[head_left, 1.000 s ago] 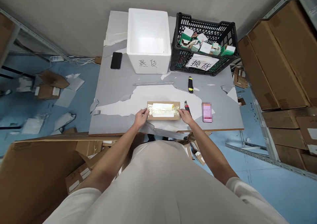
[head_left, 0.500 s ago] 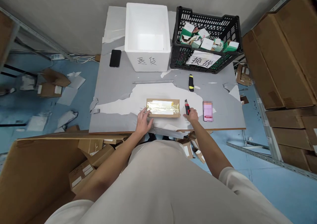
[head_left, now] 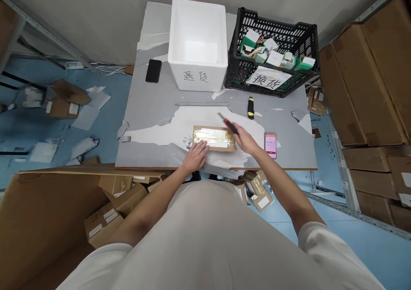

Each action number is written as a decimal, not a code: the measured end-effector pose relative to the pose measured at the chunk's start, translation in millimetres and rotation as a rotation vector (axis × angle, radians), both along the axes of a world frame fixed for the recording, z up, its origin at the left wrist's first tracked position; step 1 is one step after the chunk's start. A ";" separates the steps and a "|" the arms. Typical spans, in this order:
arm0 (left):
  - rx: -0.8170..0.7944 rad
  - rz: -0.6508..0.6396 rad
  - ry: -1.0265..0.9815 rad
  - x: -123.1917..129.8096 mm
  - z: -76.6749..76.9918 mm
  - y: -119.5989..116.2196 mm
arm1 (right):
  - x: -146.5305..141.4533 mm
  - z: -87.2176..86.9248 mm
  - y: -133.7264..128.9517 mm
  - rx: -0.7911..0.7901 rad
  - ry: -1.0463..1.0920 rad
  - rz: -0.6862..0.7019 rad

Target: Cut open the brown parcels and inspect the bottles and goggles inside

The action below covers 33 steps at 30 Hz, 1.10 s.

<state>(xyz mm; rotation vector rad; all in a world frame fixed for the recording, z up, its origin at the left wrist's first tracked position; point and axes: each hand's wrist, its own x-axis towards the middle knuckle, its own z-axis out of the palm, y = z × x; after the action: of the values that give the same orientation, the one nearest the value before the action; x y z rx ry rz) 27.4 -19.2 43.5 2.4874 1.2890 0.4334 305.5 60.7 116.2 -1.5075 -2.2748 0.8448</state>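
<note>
A brown cardboard box [head_left: 214, 138] wrapped in clear tape lies near the table's front edge. My left hand [head_left: 195, 155] rests on its lower left corner, fingers lying flat. Over the box's right end, my right hand [head_left: 245, 140] is closed on a red and black utility knife [head_left: 230, 125], whose blade points up and left. A yellow and black cutter [head_left: 251, 108] lies on the table behind my right hand. Right of that hand is a phone with a pink screen [head_left: 270, 145].
A white foam bin [head_left: 201, 77] and a black crate [head_left: 276, 25] holding green and white boxes stand at the back. A black phone [head_left: 153, 71] lies back left. An open carton [head_left: 48, 217] is at the lower left; stacked cartons [head_left: 369, 80] stand right.
My right hand has picked the red and black knife up off the table and moved it left over the box. My left hand has shifted right onto the box.
</note>
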 end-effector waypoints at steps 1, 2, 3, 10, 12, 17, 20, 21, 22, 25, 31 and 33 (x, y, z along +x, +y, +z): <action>0.002 -0.006 -0.008 -0.8 -1.5 0.7 | -13.6 10.2 2.6 -0.029 -0.038 0.144; 0.004 -0.010 -0.018 -1.4 -2.9 1.1 | -26.6 18.0 5.0 -0.054 -0.086 0.265; 0.004 -0.012 -0.028 -1.9 -4.2 1.3 | -38.2 23.4 7.2 -0.075 -0.143 0.362; -0.028 -0.002 -0.071 -2.1 -5.7 1.3 | -65.5 23.2 20.3 -0.055 -0.427 0.592; -0.026 -0.005 -0.067 -2.2 -5.4 1.3 | -64.7 22.7 22.2 -0.021 -0.462 0.617; -0.001 -0.009 -0.034 -3.3 -8.6 1.4 | -69.1 29.7 22.5 0.037 -0.564 0.668; 0.011 -0.013 -0.041 -4.0 -12.2 1.6 | -74.8 35.6 22.1 0.032 -0.623 0.666; 0.012 -0.013 -0.046 -4.2 -13.2 1.7 | -76.2 37.3 22.1 0.027 -0.635 0.666; 0.011 -0.013 -0.054 -4.4 -14.1 1.8 | -77.3 38.6 22.1 0.022 -0.642 0.670; -0.006 -0.013 -0.063 -4.9 -15.8 2.3 | -77.2 41.2 21.5 0.019 -0.650 0.683; -0.007 -0.026 -0.041 -5.8 -15.9 3.1 | -73.6 43.5 18.7 0.022 -0.700 0.681; -0.012 -0.022 -0.044 -6.2 -15.5 3.3 | -75.1 44.8 17.7 0.012 -0.704 0.673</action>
<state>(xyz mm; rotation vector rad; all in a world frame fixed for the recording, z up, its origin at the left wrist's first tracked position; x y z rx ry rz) 21.2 -15.9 28.0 2.4654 1.2427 0.4714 230.3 78.4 161.0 -1.1323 -3.3990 0.4579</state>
